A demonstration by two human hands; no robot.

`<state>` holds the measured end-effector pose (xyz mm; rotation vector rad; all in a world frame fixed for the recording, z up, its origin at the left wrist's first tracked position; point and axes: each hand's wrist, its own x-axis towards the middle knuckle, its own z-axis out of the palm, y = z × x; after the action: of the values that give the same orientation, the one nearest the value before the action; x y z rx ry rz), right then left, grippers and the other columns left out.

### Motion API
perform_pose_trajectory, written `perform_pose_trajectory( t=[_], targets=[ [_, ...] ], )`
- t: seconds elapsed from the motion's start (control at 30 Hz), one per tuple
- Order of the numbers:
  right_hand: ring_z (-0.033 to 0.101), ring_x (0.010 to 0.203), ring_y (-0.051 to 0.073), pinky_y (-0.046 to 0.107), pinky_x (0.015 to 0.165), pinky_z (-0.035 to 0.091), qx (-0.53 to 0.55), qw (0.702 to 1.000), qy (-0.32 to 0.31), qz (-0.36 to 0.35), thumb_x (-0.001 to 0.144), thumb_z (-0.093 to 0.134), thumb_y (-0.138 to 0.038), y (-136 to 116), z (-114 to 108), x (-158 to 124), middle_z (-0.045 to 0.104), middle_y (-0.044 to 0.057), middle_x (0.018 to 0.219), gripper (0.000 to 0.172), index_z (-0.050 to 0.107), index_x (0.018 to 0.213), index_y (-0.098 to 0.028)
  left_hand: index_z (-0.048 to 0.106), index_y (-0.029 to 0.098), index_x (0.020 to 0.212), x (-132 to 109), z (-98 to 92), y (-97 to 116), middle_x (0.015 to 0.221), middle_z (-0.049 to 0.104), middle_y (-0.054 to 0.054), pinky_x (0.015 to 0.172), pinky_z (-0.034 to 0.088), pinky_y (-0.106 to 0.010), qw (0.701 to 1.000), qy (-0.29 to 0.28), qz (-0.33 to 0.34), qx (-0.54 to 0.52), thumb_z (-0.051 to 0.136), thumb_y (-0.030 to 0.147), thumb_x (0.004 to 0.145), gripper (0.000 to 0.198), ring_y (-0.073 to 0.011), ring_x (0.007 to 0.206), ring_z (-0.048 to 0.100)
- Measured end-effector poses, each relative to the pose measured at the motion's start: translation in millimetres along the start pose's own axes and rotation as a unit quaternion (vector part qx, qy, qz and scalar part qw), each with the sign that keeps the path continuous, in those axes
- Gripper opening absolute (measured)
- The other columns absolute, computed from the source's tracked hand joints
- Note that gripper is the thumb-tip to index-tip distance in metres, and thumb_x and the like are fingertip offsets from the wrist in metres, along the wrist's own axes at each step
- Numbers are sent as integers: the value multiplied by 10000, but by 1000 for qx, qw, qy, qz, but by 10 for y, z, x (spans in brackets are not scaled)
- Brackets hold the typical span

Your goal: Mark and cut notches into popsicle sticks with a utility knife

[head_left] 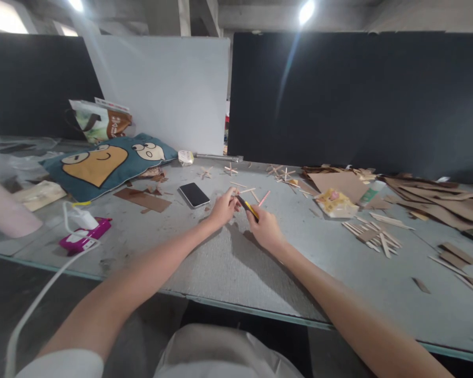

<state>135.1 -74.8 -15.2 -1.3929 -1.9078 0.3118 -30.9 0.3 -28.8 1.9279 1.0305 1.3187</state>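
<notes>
Both my hands meet over the middle of the grey table (228,268). My right hand (266,228) is closed round a yellow and black utility knife (247,206), its tip pointing left. My left hand (223,209) pinches something small right at the knife's tip; I cannot make out what it is. Thin wooden sticks (247,190) lie loose on the table just beyond my fingers. A black phone (194,195) lies face up a little left of my left hand.
A teal cushion (108,164) with a cartoon face lies at the back left, with a brown card strip (142,200) before it. A magenta charger (84,236) with a white cable sits front left. Cardboard scraps (429,202), a snack packet (336,203) and stick piles (372,233) fill the right.
</notes>
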Motion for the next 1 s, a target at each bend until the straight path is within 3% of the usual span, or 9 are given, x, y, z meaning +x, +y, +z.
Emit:
perform_pose_trajectory(
  t=[0.3,0.47,0.63,1.0],
  targets=[
    [550,625,196,280,587,315,55,998,21,20,960,413,-321,-54,41,-7,664,65,723,286,658,876,-200,520,218,1039,-18,68,23,677,681,23,553,542,-238,999,19,-6,-30,556,237,957,92,-153,567,694],
    [523,598,185,279,581,298,51,998,25,21,957,409,-316,-77,32,-16,641,58,694,280,642,848,-204,560,215,1030,-3,3,85,693,675,23,544,496,-216,999,4,24,30,497,191,953,102,-143,586,671],
    [540,613,194,281,587,314,57,998,26,29,952,426,-314,-73,28,-11,656,62,711,266,639,836,-205,542,203,1091,-9,24,87,700,685,18,562,555,-236,999,-20,-17,-27,536,196,934,157,-153,591,702],
    [509,597,188,277,580,297,60,998,29,21,954,430,-299,-87,7,-10,627,46,680,234,590,803,-219,534,207,1158,0,12,103,722,683,15,592,570,-252,999,-34,-13,-25,506,192,951,209,-157,609,704]
  ],
)
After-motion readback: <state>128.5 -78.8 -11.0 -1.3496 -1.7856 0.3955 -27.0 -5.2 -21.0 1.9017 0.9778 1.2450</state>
